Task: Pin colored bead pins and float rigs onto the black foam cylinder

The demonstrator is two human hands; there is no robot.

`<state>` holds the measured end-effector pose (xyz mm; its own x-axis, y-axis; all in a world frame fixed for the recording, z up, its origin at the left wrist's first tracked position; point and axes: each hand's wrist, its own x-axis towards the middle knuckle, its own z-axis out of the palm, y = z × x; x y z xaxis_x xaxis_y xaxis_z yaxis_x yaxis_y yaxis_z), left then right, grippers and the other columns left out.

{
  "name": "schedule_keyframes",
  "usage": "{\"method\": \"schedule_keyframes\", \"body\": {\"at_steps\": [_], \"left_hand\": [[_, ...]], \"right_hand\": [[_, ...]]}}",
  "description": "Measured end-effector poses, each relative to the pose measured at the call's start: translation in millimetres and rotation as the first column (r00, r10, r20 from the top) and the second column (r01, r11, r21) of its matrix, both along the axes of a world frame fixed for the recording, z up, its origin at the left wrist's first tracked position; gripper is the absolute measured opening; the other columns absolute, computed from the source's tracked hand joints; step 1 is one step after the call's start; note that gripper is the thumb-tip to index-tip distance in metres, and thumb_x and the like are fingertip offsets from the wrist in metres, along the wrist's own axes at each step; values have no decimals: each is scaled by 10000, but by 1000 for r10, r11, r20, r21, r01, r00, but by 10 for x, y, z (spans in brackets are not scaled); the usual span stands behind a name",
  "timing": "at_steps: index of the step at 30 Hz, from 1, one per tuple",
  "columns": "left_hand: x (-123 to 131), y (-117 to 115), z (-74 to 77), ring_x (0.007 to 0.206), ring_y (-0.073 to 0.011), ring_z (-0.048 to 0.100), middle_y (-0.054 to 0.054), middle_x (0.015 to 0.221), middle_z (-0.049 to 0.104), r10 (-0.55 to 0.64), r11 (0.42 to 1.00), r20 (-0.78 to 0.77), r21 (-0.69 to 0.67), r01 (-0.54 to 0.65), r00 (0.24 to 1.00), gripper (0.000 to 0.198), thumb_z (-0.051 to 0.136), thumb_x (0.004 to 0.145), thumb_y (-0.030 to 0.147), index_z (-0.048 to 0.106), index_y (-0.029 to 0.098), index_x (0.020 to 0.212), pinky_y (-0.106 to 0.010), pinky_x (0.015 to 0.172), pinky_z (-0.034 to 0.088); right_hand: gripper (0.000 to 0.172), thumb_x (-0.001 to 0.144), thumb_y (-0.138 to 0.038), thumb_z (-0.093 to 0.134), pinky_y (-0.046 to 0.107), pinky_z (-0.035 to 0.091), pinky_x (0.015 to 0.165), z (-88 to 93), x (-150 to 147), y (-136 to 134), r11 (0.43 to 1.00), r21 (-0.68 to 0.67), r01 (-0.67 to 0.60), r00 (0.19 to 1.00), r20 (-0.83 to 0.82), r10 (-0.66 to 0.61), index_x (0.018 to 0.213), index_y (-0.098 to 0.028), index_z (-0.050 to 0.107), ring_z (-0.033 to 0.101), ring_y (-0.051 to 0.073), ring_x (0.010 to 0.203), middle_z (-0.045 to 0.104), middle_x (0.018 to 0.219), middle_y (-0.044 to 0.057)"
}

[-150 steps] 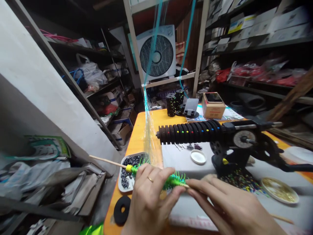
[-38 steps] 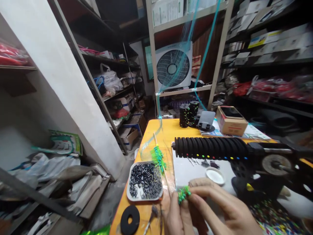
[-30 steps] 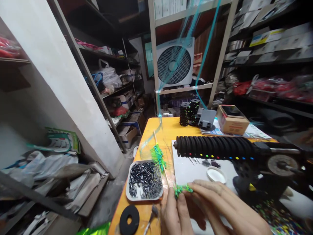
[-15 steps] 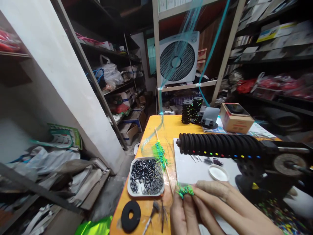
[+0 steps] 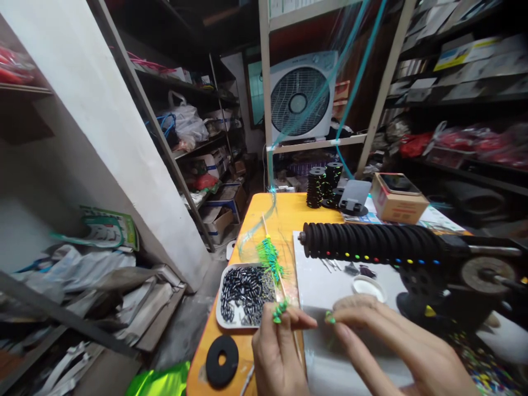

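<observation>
Green bristle pieces [image 5: 280, 311], pinched in both hands over the near edge of the orange table [image 5: 251, 220].

Head view: the left hand [image 5: 277, 352] clamps a small green tuft; the right hand [image 5: 396, 352] nips a smaller green bit [image 5: 329, 317] at its fingertips, hands slightly apart. A white tray [image 5: 246, 290] just left holds black beads. A green-bristled stick [image 5: 270, 260] lies lengthwise, pointing away. A white lid [image 5: 368, 287] sits under the black foam roller [image 5: 367, 254]. No writing is legible.
</observation>
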<state>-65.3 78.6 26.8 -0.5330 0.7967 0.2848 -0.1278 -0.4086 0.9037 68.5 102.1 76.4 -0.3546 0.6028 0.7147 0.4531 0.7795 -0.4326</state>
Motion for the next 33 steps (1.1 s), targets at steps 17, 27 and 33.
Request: {"method": "schedule_keyframes", "body": {"at_steps": [17,27,33], "left_hand": [[-102,-10,-9,627,-132,648,33,608,715,-7,997,176,71,-6,984,404,565,944,532,593,226,681,-228,708,502],[31,-7,-43,759,-212,649,-46,751,721,3,994,51,-105,3,999,385,567,929,557,633,228,742,-320,789,492],[210,-18,-278,1116,-333,661,-137,1149,749,117,948,72,-305,-90,990,467,673,826,602,722,225,1098,-381,867,567]], "right_hand": [[363,949,-501,574,166,461,382,-54,-436,381,860,-502,-87,902,-406,-146,872,-175,714,553,77,390,715,707,19],[127,943,-250,625,151,556,657,-148,-201,59,991,-125,54,977,-199,-78,1041,-292,694,700,108,766,704,894,-5],[195,968,-265,594,122,564,629,6,-245,-11,955,-278,-99,978,-206,41,1141,-291,680,678,95,769,656,903,11]]}}
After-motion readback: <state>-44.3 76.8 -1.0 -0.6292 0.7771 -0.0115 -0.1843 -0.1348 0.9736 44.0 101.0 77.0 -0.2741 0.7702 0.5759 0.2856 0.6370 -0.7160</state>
